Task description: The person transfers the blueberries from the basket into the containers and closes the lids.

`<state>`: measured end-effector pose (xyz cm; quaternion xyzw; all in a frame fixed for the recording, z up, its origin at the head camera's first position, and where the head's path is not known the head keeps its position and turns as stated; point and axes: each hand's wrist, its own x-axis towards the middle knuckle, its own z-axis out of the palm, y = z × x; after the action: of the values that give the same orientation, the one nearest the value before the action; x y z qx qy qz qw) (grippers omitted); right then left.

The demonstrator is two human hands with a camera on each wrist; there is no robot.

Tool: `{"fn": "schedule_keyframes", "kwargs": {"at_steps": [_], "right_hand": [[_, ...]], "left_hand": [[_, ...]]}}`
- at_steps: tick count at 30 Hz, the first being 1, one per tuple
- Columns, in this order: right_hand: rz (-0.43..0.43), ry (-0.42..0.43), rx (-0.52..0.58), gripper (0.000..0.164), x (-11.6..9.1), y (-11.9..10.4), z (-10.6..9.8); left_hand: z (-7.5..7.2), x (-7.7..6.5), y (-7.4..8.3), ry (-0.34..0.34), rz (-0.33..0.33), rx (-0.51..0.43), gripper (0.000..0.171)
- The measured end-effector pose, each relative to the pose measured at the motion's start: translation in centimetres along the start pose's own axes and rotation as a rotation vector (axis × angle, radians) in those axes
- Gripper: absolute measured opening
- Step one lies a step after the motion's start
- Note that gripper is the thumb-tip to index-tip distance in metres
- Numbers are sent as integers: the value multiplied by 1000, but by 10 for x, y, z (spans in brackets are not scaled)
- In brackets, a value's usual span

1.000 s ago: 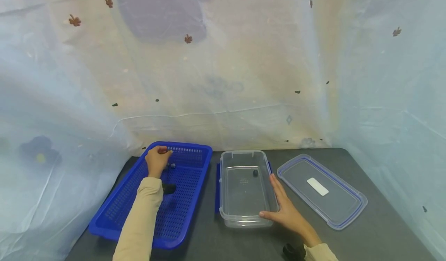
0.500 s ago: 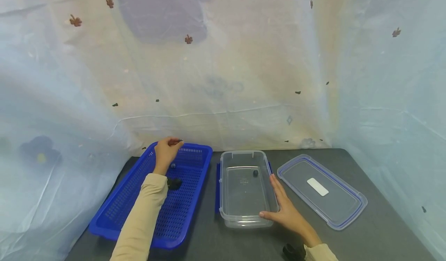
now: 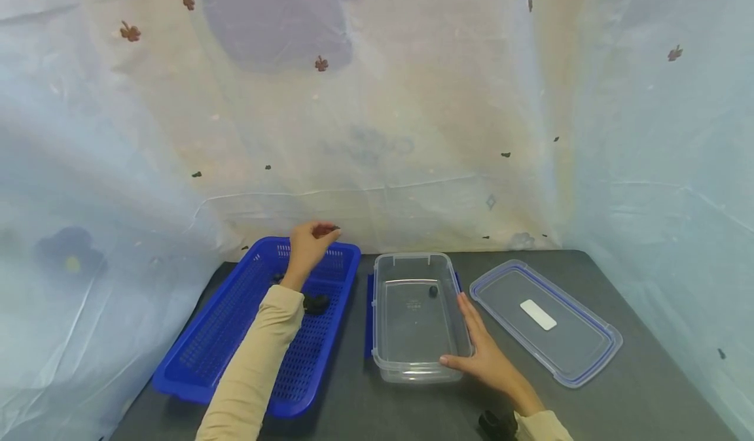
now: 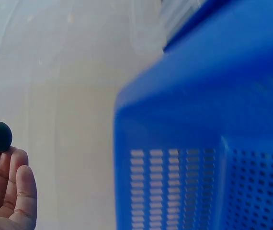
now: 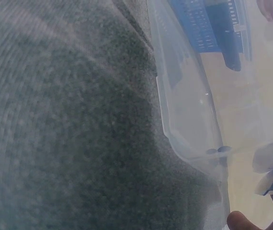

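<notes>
The left hand (image 3: 307, 250) pinches a dark oval piece (image 4: 1, 137) (forearm (image 3: 253, 356) stretched forward), held up near the far end of the blue basket (image 3: 338, 310); the right hand (image 3: 485, 357), thumb spread from fingers, touches the clear container (image 3: 406, 336).

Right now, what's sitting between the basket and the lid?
In the head view, the clear box, with a dark piece inside, stands between the basket and the lid; the right hand rests against the box's lid-facing side.

Pale patterned sheeting (image 3: 377, 114) behind and on both sides of a dark grey tabletop (image 3: 344, 398)
</notes>
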<state>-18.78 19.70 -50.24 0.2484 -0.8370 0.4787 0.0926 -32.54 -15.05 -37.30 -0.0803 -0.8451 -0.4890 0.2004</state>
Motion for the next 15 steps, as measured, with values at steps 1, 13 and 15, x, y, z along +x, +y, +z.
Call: {"fn": "schedule_keyframes", "kwargs": {"at_steps": [1, 13, 15], "right_hand": [[2, 0, 2, 117, 0, 0, 0], [0, 1, -2, 116, 0, 0, 0], [5, -1, -4, 116, 0, 0, 0]], "left_hand": [[3, 0, 3, -8, 7, -5, 24], [38, 1, 27, -85, 34, -168, 24], [44, 2, 31, -93, 31, -185, 23]]}}
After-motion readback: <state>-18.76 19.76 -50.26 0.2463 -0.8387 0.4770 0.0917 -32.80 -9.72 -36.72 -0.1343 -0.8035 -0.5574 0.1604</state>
